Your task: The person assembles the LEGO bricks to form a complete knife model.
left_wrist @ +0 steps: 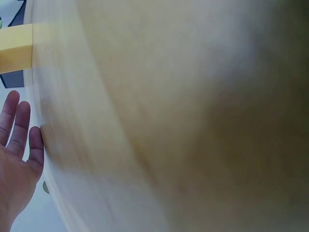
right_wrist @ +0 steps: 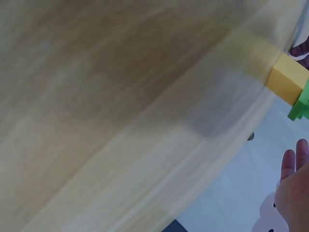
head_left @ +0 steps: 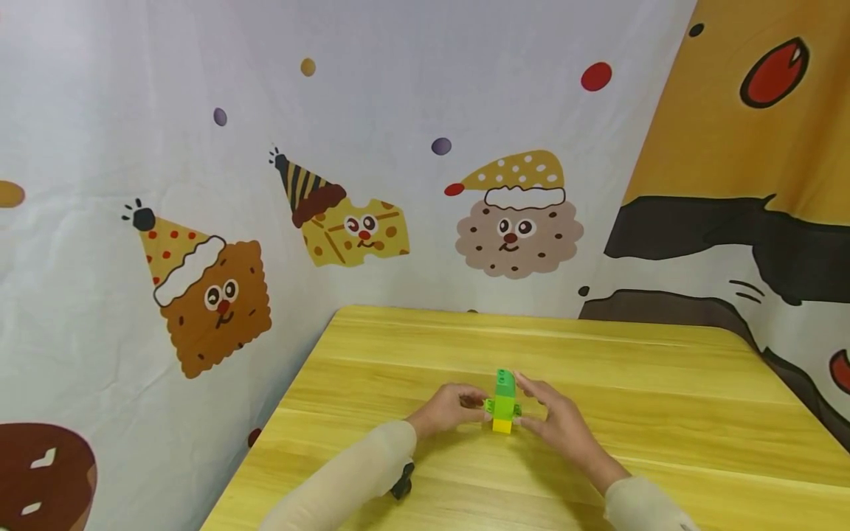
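A small upright stack of toy building blocks (head_left: 505, 405) stands on the wooden table. It has a yellow block at the bottom, lime green in the middle with a small piece jutting out on each side, and a darker green block on top. To its left is my left hand (head_left: 454, 407), fingers loosely bent at the stack's side. On the other side my right hand (head_left: 561, 424) has its fingers and thumb spread beside the stack. Both wrist views show straight fingers, apart from the yellow block (left_wrist: 15, 48), with green pieces (right_wrist: 301, 104) partly visible in the right one.
The light wooden table (head_left: 385, 346) has rounded far corners. Behind it hangs a white cloth (head_left: 398, 96) printed with cartoon biscuits and cheese. A black device (head_left: 402, 483) sits at the left sleeve's cuff.
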Demonstrator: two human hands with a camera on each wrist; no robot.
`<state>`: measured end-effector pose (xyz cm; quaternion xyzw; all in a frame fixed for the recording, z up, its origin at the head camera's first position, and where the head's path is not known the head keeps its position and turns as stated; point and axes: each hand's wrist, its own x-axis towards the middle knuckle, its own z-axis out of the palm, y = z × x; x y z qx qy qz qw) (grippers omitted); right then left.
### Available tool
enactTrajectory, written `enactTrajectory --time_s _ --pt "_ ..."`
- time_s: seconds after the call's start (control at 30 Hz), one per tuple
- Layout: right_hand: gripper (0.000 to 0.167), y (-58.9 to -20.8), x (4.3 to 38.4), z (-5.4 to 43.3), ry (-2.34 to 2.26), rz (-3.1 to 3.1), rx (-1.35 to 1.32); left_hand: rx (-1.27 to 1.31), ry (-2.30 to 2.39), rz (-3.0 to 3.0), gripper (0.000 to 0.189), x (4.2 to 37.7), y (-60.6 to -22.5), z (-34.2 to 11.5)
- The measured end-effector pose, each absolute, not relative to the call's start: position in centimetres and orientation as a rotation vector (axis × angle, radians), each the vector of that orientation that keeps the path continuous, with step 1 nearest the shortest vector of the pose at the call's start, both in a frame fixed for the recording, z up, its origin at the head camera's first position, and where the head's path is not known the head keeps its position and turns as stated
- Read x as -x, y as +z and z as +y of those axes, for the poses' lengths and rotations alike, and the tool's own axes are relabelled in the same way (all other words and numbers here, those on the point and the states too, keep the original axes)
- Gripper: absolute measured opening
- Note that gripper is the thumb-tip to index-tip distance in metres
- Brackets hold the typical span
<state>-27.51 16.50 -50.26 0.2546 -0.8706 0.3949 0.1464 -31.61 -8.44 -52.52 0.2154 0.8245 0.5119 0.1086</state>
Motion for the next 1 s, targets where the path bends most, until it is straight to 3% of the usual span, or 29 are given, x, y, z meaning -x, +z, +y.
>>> enactTrajectory --time_s 0.23,0.57,1.0 --pt "0.093 -50.6 27.2 16.3 1.147 -2.516 -0.736 -0.636 1.505 2.43 0.034 31.5 -52.5 -8.5" --pt "0.092 -50.5 27.1 16.1 1.129 -2.543 -0.708 -0.707 1.537 2.484 0.053 30.9 -52.1 -8.5" --pt "0.095 -50.8 27.1 15.7 1.083 -2.501 -0.715 -0.83 1.608 2.508 0.058 29.9 -51.6 -7.9"
